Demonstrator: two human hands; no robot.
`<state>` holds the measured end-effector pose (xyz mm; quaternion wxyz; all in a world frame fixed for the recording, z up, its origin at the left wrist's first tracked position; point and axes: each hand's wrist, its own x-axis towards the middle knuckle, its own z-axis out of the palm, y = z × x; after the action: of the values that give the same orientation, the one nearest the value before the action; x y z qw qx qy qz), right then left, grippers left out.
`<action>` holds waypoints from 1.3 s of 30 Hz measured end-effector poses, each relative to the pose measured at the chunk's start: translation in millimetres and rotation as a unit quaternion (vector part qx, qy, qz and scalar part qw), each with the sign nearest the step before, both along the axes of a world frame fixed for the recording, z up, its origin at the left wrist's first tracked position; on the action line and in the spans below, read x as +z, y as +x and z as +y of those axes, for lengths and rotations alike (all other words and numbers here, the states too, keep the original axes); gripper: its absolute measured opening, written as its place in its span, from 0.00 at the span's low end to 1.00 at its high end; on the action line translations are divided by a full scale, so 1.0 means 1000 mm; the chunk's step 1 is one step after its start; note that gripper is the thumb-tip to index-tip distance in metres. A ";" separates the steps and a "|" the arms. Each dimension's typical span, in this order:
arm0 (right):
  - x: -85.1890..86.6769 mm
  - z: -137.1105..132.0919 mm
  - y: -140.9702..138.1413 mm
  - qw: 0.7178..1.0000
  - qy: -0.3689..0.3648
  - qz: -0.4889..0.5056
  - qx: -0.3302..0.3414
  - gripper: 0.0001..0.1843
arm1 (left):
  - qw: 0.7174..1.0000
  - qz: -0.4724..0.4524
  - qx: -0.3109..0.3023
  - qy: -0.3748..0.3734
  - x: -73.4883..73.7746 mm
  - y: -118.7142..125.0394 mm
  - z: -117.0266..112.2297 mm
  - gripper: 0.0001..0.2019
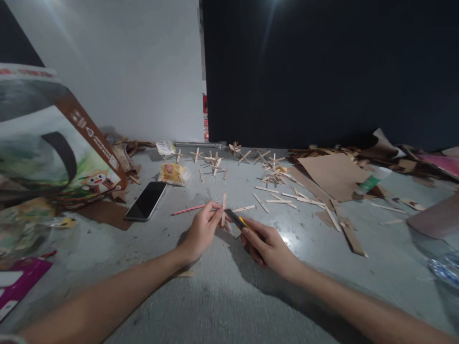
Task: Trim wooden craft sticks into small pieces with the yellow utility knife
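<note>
My left hand [203, 226] pinches a wooden craft stick [224, 203], which points upright from the fingertips. In my right hand [268, 246] is a utility knife [238, 222], black and yellow, its front end against or very close to the stick. Whether blade and wood touch I cannot tell. Behind my left hand lies a red-and-white striped pencil [188, 209]. Another stick [245, 209] with a dark mark rests just beyond the knife. Farther right, several loose sticks [278, 201] are scattered on the grey table [201, 306].
Crossed-stick pieces [215, 162] stand along the back. A phone [147, 200] and a yellow wrapped packet [174, 174] lie left of centre, near a large printed bag [60, 143]. Cardboard [328, 174], a green-and-white tube [373, 180] and a clear plastic item [446, 267] occupy the right.
</note>
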<state>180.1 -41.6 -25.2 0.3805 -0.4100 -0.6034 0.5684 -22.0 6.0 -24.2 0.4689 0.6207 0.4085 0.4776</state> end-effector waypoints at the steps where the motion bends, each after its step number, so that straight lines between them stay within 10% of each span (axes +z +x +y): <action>1: 0.000 0.000 0.000 1.000 0.005 -0.001 0.002 0.22 | 1.000 0.000 -0.003 -0.005 0.001 0.000 -0.001 0.19; 39: -0.001 0.006 0.001 0.999 -0.023 0.039 0.018 0.27 | 0.999 -0.035 -0.001 -0.032 -0.002 0.001 0.003 0.23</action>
<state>181.4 -35.1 -26.1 0.3840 -0.3850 -0.5823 0.6043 -21.3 9.2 -26.5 0.5036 0.5884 0.4061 0.4851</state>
